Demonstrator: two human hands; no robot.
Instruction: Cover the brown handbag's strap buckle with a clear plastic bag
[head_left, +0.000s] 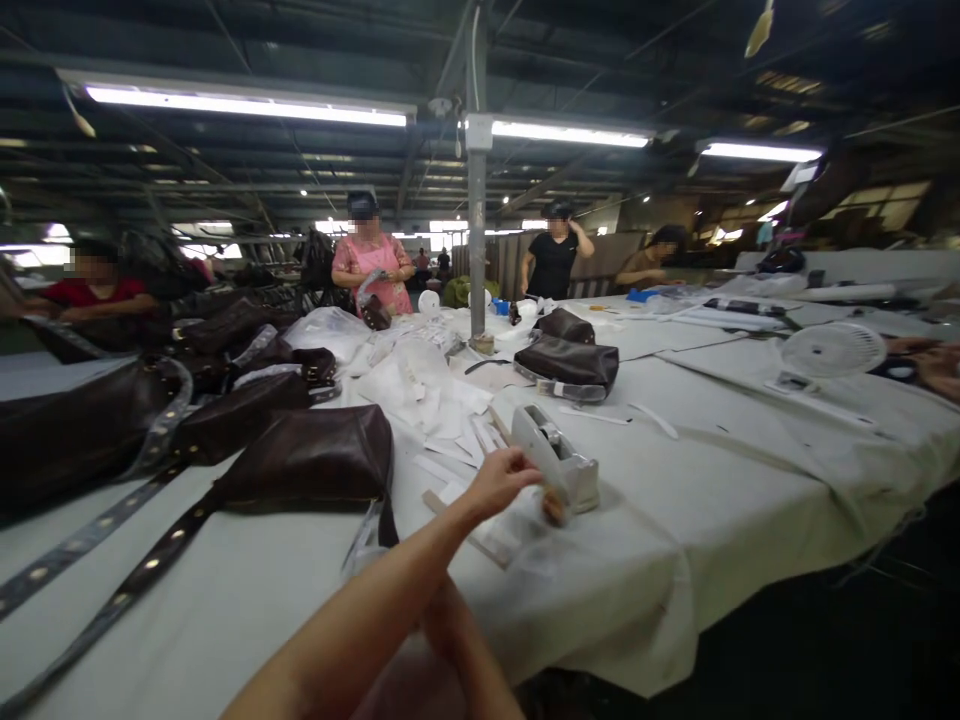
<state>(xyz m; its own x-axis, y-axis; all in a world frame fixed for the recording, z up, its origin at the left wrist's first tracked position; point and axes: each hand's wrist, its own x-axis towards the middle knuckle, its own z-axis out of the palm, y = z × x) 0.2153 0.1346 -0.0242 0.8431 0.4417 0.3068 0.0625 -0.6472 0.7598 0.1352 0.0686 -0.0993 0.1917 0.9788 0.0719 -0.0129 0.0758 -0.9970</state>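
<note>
My left hand (501, 482) reaches over the white table, its fingers drawn together beside a grey tape dispenser (555, 455). Whatever lies between those fingers is too small to make out. A small brown, blurred object (553, 506) sits at the dispenser's near end, just past my fingertips. Below my left forearm, my right hand (444, 612) is mostly covered, and its fingers do not show. Thin clear plastic (536, 555) lies in front of the dispenser. Left of my arm rests a dark brown leather bag (307, 460) with a studded strap (154, 565).
More dark bags (82, 425) crowd the left side. White paper and wrapping (412, 385) lie heaped ahead, near a metal post (477, 240). Another bag (574, 362) lies beyond the dispenser. A white fan (832, 350) stands at right. Several people work around the table.
</note>
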